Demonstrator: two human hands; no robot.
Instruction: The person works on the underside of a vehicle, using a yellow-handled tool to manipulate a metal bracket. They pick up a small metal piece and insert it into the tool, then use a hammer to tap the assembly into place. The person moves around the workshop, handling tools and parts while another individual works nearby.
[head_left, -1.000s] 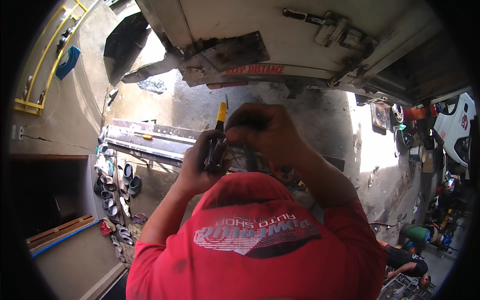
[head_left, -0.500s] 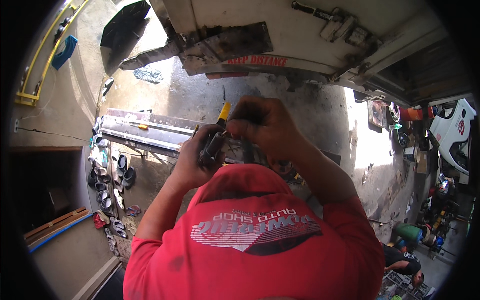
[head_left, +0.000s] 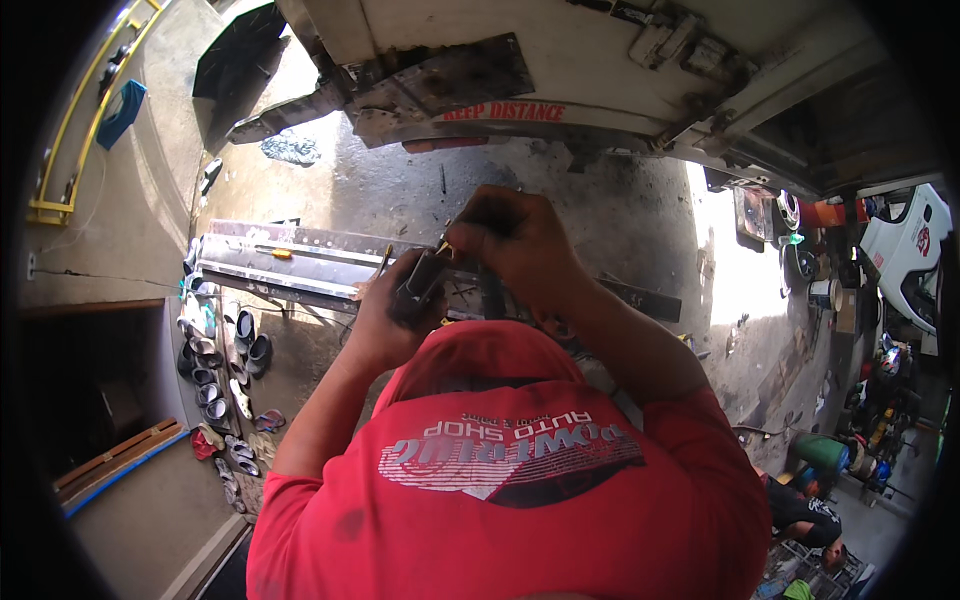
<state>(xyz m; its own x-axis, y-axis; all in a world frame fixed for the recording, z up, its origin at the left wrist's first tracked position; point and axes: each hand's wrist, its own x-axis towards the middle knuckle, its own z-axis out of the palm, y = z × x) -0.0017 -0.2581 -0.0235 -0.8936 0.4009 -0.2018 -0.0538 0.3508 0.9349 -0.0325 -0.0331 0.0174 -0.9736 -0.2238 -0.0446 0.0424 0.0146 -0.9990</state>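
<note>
My left hand (head_left: 385, 318) is wrapped round a dark grey, blocky metal part (head_left: 418, 288), which it holds up before my chest. Beside its fingers a thin yellowish rod (head_left: 386, 260) sticks up; whether the hand grips it is unclear. My right hand (head_left: 510, 232) is closed, its thumb and fingers pinched together at the upper end of the metal part. A small brass-coloured piece (head_left: 446, 243) shows at those fingertips, too small to name. Past my left hand, a screwdriver with a yellow-orange handle (head_left: 281, 254) lies on a long metal bench or beam (head_left: 330, 262).
A vehicle's pale rear panel (head_left: 590, 60) with a bent dark plate (head_left: 445, 80) hangs over the far side. Rows of shoes (head_left: 212, 390) line the left wall. Towards the right stand a green tank (head_left: 820, 452) and a white vehicle body part (head_left: 908, 250). Another person (head_left: 805, 520) is low at the lower right.
My right hand has shifted slightly left over the metal part. The yellow handle that stood up beside its fingers no longer shows. My left hand keeps its hold, the part tilted a little differently.
</note>
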